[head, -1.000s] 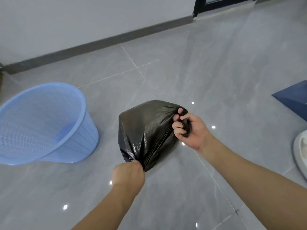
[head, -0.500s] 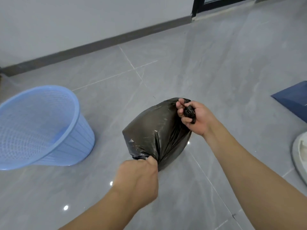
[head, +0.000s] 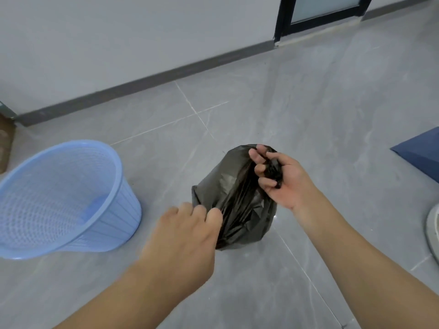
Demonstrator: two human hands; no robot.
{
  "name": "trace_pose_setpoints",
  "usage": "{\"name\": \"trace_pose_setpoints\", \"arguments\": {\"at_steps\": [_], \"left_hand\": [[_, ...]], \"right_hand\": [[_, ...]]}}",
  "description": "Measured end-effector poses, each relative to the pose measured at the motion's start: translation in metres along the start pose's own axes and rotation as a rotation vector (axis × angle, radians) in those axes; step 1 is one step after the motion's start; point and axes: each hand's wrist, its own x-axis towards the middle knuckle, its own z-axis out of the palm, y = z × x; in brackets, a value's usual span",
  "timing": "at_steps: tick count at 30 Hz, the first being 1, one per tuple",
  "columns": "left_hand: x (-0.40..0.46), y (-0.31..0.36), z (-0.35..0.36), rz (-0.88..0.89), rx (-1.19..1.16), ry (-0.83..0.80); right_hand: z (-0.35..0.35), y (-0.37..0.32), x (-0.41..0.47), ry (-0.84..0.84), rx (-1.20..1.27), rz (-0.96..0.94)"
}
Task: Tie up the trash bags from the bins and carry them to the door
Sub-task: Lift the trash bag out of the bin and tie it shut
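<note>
Both hands had drawn closer — left hand [head: 190, 224] and right hand [head: 278, 179] each gripped bunched trash bag [head: 240, 205] plastic, ready for knotting.

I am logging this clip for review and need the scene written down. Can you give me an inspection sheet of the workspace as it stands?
Surface: grey tiled floor, glossy, no litter seen.
Job's things: black trash bag, its top gathered; blue bin beside it, no bag inside.
Clutter: dark blue object at the right edge.
Grippers: left hand pinches the bag's near edge; right hand grips the bunched far edge.
Cables: nothing seen.
Surroundings: white wall, dark baseboard, door frame.
</note>
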Motion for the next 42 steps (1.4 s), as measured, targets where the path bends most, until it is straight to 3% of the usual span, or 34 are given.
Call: {"name": "trace_pose_setpoints", "arguments": {"at_steps": [2, 6, 8, 11, 14, 18, 21, 26, 31, 37, 42], "left_hand": [[0.006, -0.013, -0.007, 0.127, -0.025, 0.045], [0.014, -0.033, -0.011, -0.022, -0.145, 0.042], [0.016, -0.042, -0.008, -0.058, -0.355, 0.043], [0.020, -0.053, -0.004, -0.141, -0.688, -0.038], [0.028, -0.062, -0.004, -0.253, -0.870, -0.112], [0.036, -0.072, -0.006, -0.274, -0.832, -0.092], [0.039, -0.076, -0.005, -0.239, -0.692, 0.041], [0.040, -0.080, -0.005, -0.279, -0.604, 0.136], [0.042, -0.081, -0.001, -0.342, -0.550, 0.094], [0.042, -0.081, -0.009, -0.308, -0.875, -0.142], [0.051, -0.078, -0.016, -0.333, -0.960, -0.161]], "right_hand": [[0.005, 0.010, -0.002, -0.002, -0.199, 0.009], [0.012, 0.025, -0.008, -0.073, -0.488, 0.000], [0.013, 0.028, -0.011, -0.108, -0.613, 0.010], [0.013, 0.030, -0.015, -0.183, -0.626, 0.081], [0.013, 0.033, -0.018, -0.274, -0.593, 0.170], [0.012, 0.039, -0.019, -0.324, -0.727, 0.206], [0.016, 0.042, -0.023, -0.403, -0.915, 0.222], [0.025, 0.051, -0.023, -0.274, -1.291, 0.142], [0.027, 0.052, -0.021, -0.172, -1.151, 0.097], [0.029, 0.048, -0.020, -0.136, -0.936, 0.038], [0.032, 0.051, -0.022, -0.227, -0.938, 0.088]]}}
